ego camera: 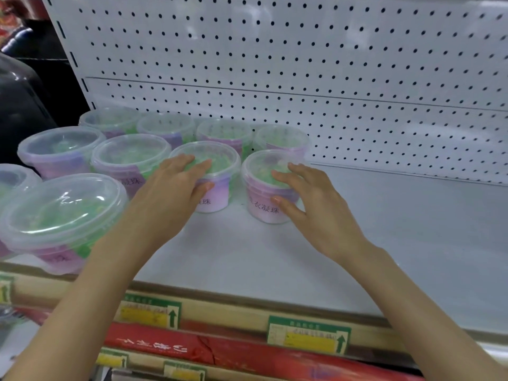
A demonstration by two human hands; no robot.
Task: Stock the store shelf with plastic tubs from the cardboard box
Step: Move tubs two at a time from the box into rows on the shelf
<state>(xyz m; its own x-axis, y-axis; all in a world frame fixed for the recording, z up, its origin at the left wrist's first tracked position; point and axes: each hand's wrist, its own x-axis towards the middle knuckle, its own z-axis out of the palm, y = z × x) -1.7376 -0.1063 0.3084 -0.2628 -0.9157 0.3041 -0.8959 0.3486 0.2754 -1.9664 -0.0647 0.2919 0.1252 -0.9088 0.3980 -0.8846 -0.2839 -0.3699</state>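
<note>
Two clear plastic tubs with purple labels and green contents stand side by side on the white shelf (pixel 384 243). My left hand (pixel 170 193) lies over the lid of the left tub (pixel 220 160), fingers on top and thumb against its side. My right hand (pixel 313 204) holds the right tub (pixel 261 213) the same way, fingertips on the lid and thumb on the label. Both tubs rest upright on the shelf, just in front of a back row of tubs (pixel 280 138). The cardboard box is out of view.
Several more tubs fill the left part of the shelf, the nearest one (pixel 60 213) at the front edge. A white pegboard (pixel 302 64) backs the shelf. The shelf's right half is bare. Price tags (pixel 308 335) line the front rail above red packages (pixel 220 353).
</note>
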